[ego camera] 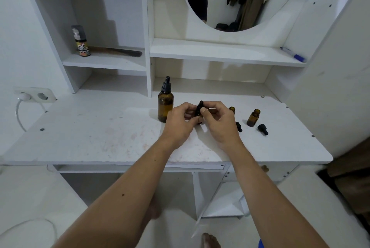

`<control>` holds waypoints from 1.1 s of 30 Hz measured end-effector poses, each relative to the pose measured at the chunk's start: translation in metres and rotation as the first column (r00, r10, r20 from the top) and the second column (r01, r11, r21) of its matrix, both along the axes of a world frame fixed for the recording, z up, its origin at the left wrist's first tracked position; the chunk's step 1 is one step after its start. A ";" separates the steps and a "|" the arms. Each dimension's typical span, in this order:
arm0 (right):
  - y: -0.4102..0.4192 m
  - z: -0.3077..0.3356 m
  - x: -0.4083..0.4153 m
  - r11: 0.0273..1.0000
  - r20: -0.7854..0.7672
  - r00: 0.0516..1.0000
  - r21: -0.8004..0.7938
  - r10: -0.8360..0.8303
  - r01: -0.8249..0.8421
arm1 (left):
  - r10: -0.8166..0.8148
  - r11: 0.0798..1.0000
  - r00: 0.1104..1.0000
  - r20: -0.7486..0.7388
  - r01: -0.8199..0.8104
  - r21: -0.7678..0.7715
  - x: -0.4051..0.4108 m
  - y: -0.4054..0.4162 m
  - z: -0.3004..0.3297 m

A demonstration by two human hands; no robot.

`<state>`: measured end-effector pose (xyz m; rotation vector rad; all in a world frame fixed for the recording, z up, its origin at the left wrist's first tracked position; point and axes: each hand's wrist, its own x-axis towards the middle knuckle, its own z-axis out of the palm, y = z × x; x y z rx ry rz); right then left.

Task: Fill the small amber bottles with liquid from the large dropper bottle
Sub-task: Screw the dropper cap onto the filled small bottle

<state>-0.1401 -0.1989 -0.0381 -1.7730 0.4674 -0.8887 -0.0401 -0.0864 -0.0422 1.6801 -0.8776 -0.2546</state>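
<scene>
Over on the left of the white counter (100,127) stands the large dropper bottle (165,105), upright, its black dropper cap on, untouched. Just beside it, the left hand (181,121) curls around a small amber bottle, mostly hidden in the palm. The right hand (217,119) meets it, thumb and fingers pinching the black dropper cap (200,108) on top of that bottle; whether the cap is being screwed on or off, I cannot tell.

Behind the right hand peeks a second small amber bottle (232,109), open-mouthed, with a loose dropper cap (239,127) lying near it. Further right, a third small bottle (253,117) stands open, its loose cap (262,129) lying just beside it.

The risks, as I judge them: both hands work close to the large bottle, so a stray left knuckle could knock it over. The open little bottles sit near the right wrist and could tip. A loose cap could also roll away.
</scene>
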 end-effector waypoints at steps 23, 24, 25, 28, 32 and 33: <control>0.004 0.000 -0.001 0.990 -0.034 0.996 -0.121 -0.077 0.072 | 0.049 0.999 0.998 0.038 -0.049 0.011 -0.003 -0.002 -0.002; 0.004 0.001 -0.002 0.991 -0.035 0.996 -0.117 -0.076 0.071 | 0.043 0.999 0.998 0.039 -0.044 0.008 -0.003 -0.001 -0.001; 0.005 0.002 -0.002 0.991 -0.038 0.996 -0.115 -0.076 0.071 | 0.037 0.999 0.998 0.040 -0.038 0.006 -0.004 0.000 0.000; 0.005 0.004 -0.004 0.992 -0.042 0.995 -0.100 -0.086 0.081 | 0.021 1.000 0.999 0.048 -0.021 0.005 -0.007 0.003 0.002; 0.009 0.008 -0.008 0.993 -0.046 0.993 -0.054 -0.108 0.105 | 0.037 0.999 0.998 0.058 -0.038 0.023 -0.015 0.010 0.005; 0.012 0.010 -0.010 0.992 -0.035 0.992 -0.042 -0.120 0.119 | 0.049 0.998 0.998 0.049 -0.050 0.027 -0.017 0.014 0.006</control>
